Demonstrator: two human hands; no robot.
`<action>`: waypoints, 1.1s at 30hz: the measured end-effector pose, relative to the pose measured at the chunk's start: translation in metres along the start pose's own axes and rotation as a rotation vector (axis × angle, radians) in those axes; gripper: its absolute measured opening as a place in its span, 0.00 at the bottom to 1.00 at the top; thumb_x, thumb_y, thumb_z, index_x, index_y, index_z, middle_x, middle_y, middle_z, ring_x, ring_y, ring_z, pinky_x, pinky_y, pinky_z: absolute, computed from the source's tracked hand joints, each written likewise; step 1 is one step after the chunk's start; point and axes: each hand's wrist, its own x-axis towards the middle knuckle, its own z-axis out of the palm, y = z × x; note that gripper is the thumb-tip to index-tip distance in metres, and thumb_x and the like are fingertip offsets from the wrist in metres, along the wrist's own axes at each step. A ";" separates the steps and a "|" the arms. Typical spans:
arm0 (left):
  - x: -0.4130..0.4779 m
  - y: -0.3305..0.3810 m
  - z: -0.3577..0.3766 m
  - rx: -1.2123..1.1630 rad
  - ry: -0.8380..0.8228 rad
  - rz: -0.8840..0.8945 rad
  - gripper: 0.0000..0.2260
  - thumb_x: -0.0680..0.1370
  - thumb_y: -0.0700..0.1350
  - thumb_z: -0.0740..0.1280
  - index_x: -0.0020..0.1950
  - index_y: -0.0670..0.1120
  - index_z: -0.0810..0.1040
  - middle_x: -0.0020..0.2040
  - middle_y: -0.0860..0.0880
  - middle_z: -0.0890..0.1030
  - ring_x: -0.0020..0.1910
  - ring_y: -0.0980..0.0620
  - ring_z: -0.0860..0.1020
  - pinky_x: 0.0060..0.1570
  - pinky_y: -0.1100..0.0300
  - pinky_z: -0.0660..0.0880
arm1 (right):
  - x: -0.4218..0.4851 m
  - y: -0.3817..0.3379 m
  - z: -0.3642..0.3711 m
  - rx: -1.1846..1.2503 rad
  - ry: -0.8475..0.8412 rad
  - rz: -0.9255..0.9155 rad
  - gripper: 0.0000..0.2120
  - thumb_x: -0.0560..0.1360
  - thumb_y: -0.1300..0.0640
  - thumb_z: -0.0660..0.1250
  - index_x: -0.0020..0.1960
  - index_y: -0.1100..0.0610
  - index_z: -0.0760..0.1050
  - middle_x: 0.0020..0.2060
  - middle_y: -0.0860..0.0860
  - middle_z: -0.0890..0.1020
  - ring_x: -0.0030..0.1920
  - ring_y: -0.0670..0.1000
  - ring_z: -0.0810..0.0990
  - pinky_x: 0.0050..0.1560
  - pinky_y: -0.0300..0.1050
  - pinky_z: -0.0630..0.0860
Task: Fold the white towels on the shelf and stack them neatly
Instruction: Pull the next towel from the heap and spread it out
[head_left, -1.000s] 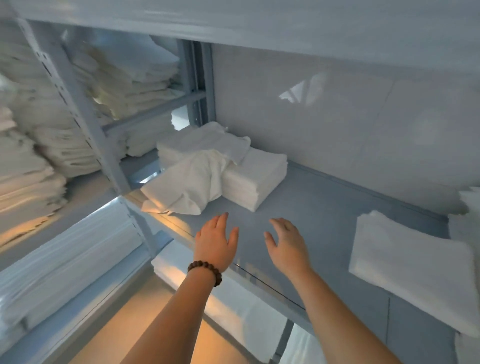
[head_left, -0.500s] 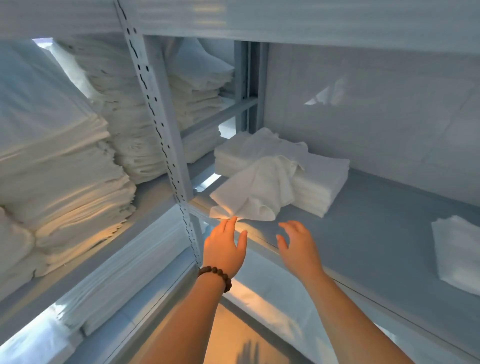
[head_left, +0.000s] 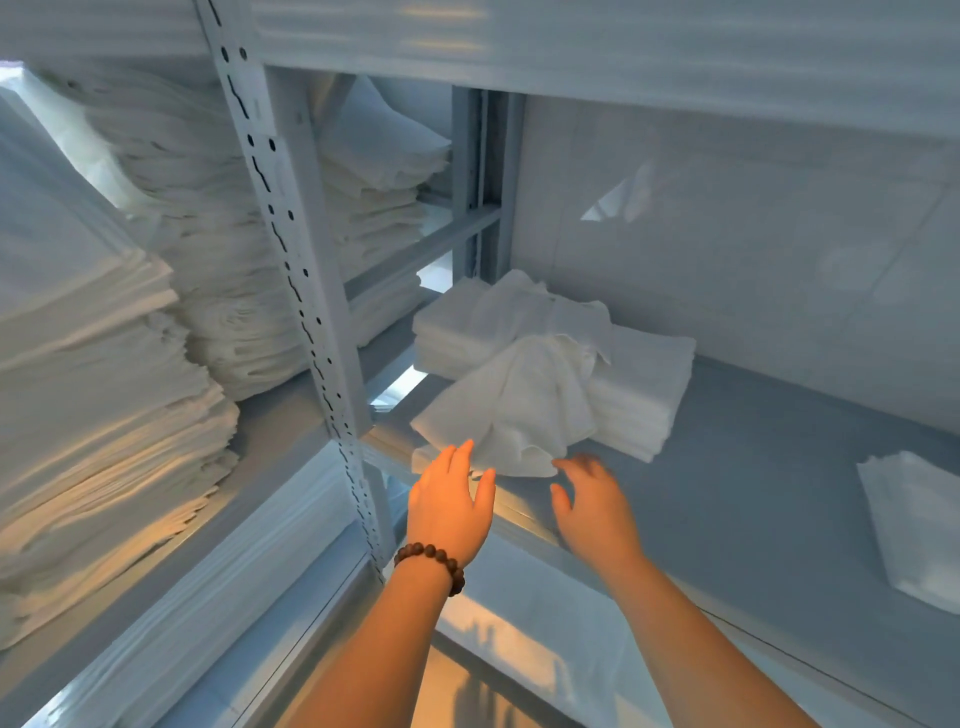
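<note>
In the middle of the frame, on a pale grey metal shelf, a loose white towel lies crumpled and unfolded. It drapes down over the front of a stack of folded towels that sits against the white wall, and its lower edge spills onto the shelf near the front lip. Just below it, we reach in with both bare arms from the bottom of the frame. Our left hand, with a dark beaded bracelet at the wrist, is flat and open, fingers straight and together, their tips at the towel's lower left corner; we cannot tell whether they touch the cloth. Our right hand is open too, thumb spread, its fingers a little blurred and just beside the towel's lower right edge. Neither hand holds anything. At the right edge of the frame, well apart from the crumpled towel, a single folded towel lies flat on the same shelf. A perforated upright post runs down the centre left, and beyond it, filling the left of the frame, stand tall piles of folded white linen.
</note>
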 end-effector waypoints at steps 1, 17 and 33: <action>0.009 -0.002 0.003 0.008 -0.007 0.002 0.23 0.80 0.56 0.55 0.73 0.48 0.62 0.72 0.50 0.66 0.71 0.51 0.63 0.68 0.50 0.63 | 0.009 0.001 0.003 -0.011 0.002 0.003 0.18 0.77 0.57 0.60 0.66 0.56 0.72 0.67 0.55 0.71 0.66 0.56 0.69 0.65 0.49 0.67; 0.210 -0.007 0.028 0.187 -0.187 0.003 0.26 0.80 0.55 0.56 0.76 0.49 0.54 0.75 0.48 0.59 0.74 0.49 0.58 0.72 0.52 0.58 | 0.205 0.030 -0.006 -0.067 0.158 0.052 0.17 0.76 0.61 0.63 0.64 0.57 0.74 0.67 0.58 0.70 0.67 0.59 0.68 0.65 0.54 0.69; 0.278 -0.026 0.037 0.239 -0.341 0.057 0.08 0.79 0.45 0.56 0.48 0.44 0.73 0.52 0.45 0.79 0.52 0.46 0.76 0.50 0.57 0.72 | 0.285 0.027 0.013 -0.279 -0.141 0.228 0.23 0.78 0.61 0.55 0.71 0.46 0.61 0.68 0.50 0.71 0.71 0.54 0.64 0.72 0.59 0.54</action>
